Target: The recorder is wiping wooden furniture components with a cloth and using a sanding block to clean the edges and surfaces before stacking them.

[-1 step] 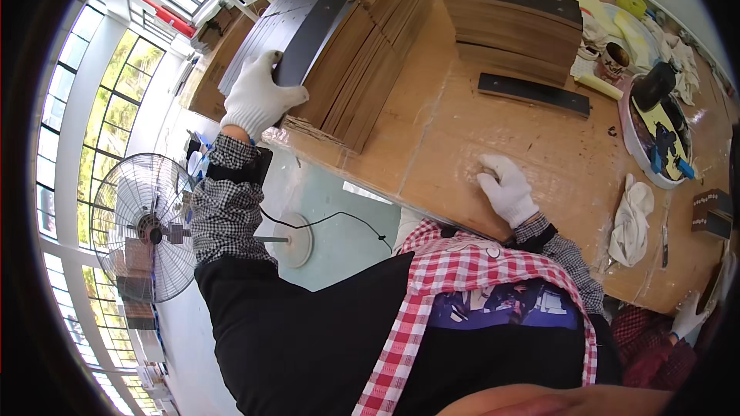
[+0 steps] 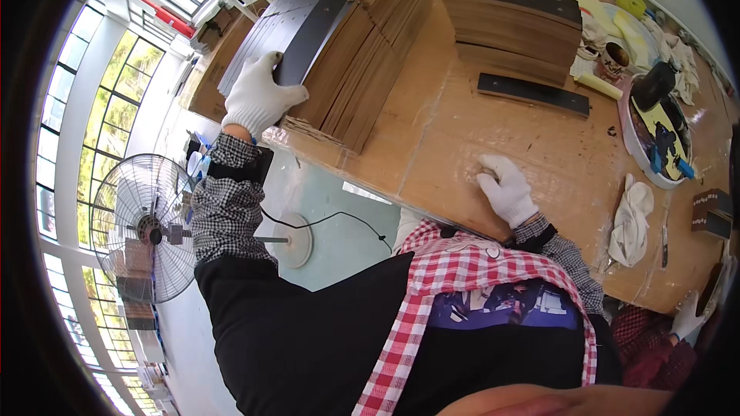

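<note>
My left hand (image 2: 260,96), in a white knit glove, grips the near end of a dark flat board (image 2: 312,38), its thumb and fingers at opposite sides. That board lies on a large stack of boards (image 2: 351,81) with black tops and brown edges. My right hand (image 2: 507,191), also gloved, rests on the wooden table (image 2: 432,162) near its front edge. Its fingers are loosely bent, with the thumb apart and nothing visible between them. Beyond it lies a single black strip (image 2: 533,95), in front of a second stack of boards (image 2: 512,27).
At right, a white tub (image 2: 674,177) holds dark-stained items; a can (image 2: 613,60) stands beside it. A white cloth (image 2: 632,222) and a thin tool (image 2: 665,245) lie nearer. Another person's gloved hand (image 2: 686,316) shows lower right. A standing fan (image 2: 146,227) is left.
</note>
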A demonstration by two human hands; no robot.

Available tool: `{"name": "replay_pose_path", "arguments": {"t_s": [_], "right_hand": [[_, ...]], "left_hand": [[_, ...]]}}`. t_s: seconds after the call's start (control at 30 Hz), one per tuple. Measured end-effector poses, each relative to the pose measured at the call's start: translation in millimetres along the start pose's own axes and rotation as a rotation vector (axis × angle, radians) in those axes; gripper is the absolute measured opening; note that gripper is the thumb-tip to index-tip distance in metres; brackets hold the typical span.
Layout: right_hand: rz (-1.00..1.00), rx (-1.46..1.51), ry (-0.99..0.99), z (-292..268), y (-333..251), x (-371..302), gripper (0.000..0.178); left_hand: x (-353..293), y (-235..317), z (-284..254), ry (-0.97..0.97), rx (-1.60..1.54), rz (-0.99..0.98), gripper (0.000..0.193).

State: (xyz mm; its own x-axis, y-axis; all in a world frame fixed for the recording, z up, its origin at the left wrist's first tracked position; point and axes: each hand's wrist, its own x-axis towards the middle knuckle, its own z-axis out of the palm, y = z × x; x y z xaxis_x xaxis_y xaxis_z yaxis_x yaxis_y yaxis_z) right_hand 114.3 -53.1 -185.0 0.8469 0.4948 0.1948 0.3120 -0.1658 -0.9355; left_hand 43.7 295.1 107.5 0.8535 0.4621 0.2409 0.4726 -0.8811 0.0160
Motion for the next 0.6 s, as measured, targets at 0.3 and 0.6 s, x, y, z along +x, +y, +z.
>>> {"name": "replay_pose_path", "arguments": {"t_s": [0.3, 0.6], "right_hand": [[-0.016, -0.053, -0.024, -3, -1, 2, 0.033], [-0.016, -0.086, -0.026, -2, -1, 0, 0.034]], "left_hand": [[13, 8, 11, -0.08, 0.023, -0.039, 0.07], [29, 5, 18, -0.151, 0.197, -0.054, 0.049]]}}
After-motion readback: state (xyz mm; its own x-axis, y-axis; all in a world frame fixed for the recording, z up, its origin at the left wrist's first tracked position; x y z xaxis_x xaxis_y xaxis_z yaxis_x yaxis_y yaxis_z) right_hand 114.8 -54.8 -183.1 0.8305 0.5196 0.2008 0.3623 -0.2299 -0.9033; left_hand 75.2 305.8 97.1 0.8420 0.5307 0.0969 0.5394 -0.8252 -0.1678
